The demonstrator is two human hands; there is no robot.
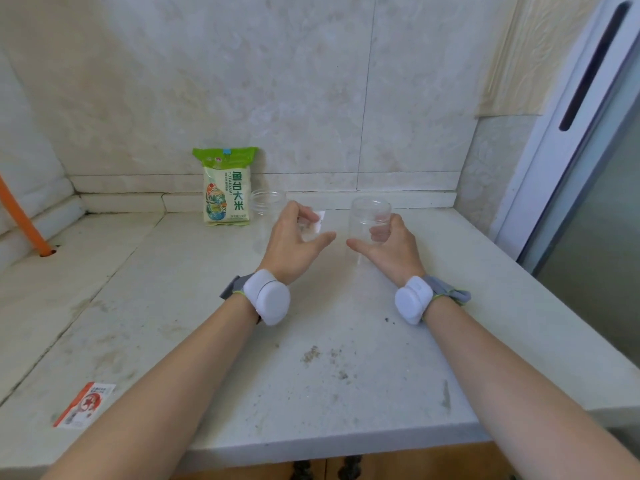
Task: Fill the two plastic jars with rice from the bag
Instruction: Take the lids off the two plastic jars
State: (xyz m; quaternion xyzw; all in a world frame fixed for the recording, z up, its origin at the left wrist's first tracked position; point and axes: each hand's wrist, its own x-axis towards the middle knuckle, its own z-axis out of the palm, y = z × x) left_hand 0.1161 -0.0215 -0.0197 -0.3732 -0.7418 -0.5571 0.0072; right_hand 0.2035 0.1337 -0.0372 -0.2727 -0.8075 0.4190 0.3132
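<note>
The green and cream rice bag (227, 188) stands upright against the back wall. Just right of it stands one clear, open plastic jar (267, 209), with nothing in it. My left hand (294, 247) is curled close against that jar's right side. Between its fingers and thumb is a small clear piece with a white label (317, 221); I cannot tell what the piece is. The second clear jar (369, 220) stands upright to the right, also with nothing in it. My right hand (389, 249) is wrapped around it, and its fingers show through the plastic.
The pale stone counter (207, 306) has crumbs and stains near its front. A red and white sachet (85, 405) lies at the front left. An orange hose (24, 223) enters a hole at the left. A sliding door frame (568, 133) borders the right side.
</note>
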